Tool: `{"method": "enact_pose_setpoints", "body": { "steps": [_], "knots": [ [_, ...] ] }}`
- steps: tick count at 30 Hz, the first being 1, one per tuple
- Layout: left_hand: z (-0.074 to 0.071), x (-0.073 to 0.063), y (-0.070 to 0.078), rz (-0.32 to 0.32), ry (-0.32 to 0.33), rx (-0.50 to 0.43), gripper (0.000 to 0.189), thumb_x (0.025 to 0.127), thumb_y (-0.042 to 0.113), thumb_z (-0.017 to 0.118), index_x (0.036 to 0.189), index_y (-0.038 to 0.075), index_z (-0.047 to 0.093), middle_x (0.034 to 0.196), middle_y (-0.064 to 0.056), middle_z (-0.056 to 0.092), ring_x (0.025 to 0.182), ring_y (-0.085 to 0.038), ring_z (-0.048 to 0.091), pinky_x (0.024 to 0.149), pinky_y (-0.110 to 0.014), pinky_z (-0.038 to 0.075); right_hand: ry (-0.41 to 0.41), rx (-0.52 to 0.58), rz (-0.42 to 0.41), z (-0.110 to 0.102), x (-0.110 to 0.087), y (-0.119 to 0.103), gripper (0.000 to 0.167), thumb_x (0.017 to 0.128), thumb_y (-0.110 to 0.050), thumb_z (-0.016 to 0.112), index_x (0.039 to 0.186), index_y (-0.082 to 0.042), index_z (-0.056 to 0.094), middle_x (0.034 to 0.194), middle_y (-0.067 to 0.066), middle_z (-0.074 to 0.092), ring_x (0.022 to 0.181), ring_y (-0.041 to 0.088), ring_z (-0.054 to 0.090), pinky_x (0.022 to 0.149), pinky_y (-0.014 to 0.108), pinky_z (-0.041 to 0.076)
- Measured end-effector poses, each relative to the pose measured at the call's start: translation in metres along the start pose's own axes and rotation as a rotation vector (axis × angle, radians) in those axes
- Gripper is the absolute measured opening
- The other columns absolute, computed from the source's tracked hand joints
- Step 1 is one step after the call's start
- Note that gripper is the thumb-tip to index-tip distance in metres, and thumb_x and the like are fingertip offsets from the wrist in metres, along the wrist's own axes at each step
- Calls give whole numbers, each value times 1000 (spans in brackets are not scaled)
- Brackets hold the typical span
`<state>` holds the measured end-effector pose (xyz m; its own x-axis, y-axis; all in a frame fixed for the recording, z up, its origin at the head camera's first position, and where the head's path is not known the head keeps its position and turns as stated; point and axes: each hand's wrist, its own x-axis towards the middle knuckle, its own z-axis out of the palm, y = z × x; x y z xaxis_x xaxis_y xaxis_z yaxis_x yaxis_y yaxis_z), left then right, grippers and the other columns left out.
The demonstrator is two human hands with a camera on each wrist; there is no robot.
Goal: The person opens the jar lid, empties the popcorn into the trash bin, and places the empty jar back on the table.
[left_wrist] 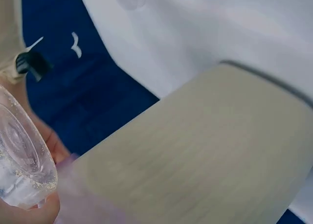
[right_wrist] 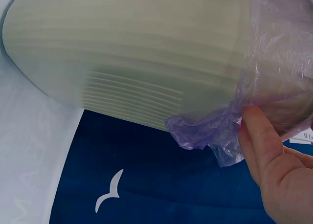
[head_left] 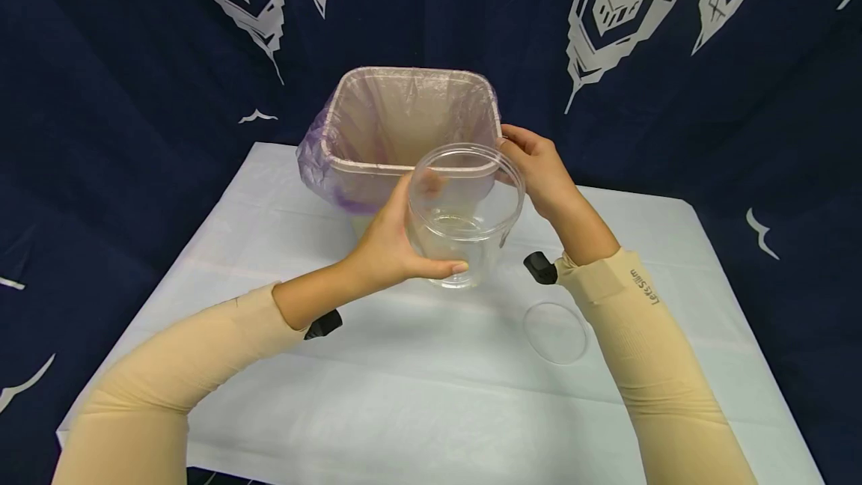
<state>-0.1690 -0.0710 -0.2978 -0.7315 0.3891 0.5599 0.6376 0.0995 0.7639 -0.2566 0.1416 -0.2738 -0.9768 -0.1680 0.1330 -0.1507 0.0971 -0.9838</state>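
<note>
My left hand [head_left: 387, 245] grips a clear plastic tub [head_left: 465, 227] around its side, thumb toward me, and holds it above the table in front of a trash bin [head_left: 377, 168]. The tub's open mouth tilts up; pale specks cling near its base [left_wrist: 36, 177] in the left wrist view. A thin purple trash bag [head_left: 315, 159] lines the bin and folds over its rim. At the bin's right rim, my right hand [head_left: 542, 174] pinches the edge through the bag [right_wrist: 274, 53], with its fingers on the outside in the right wrist view.
A thin clear round lid or ring [head_left: 527, 326] lies flat on the white-covered table [head_left: 404, 410], left of my right forearm. Behind the bin hangs a dark blue cloth [head_left: 431, 28] with white prints.
</note>
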Motion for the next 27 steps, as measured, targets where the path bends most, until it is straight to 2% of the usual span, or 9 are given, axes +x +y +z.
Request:
{"method": "enact_pose_setpoints", "body": {
  "steps": [5,10,18,27],
  "knots": [
    [9,-8,-15,-29,-29,23,99,53,18,87,132,9,28,124,-9,42,115,-17,39,94,-33,34,-3,4,7,-1,0,-1,42,93,-15,47,132,1,41,125,18,47,111,22,47,92,40,39],
    [19,-16,-31,-83,-47,24,98,54,20,86,131,10,27,123,-8,42,112,-16,42,91,-32,37,-15,29,16,-2,-1,-1,42,94,-16,46,132,1,41,125,19,46,111,24,47,90,41,40],
    [31,-26,-56,-97,-43,38,100,54,20,86,132,9,25,125,-9,41,115,-18,40,92,-32,38,-20,48,35,0,-1,-1,42,94,-16,46,132,1,41,123,17,47,108,23,47,91,42,39],
    [44,-36,-85,-146,-34,36,100,53,20,87,131,9,25,125,-10,41,116,-19,40,95,-36,34,-22,30,43,0,-1,-1,43,94,-17,46,133,0,39,127,18,45,112,25,45,91,42,39]
  ]
}}
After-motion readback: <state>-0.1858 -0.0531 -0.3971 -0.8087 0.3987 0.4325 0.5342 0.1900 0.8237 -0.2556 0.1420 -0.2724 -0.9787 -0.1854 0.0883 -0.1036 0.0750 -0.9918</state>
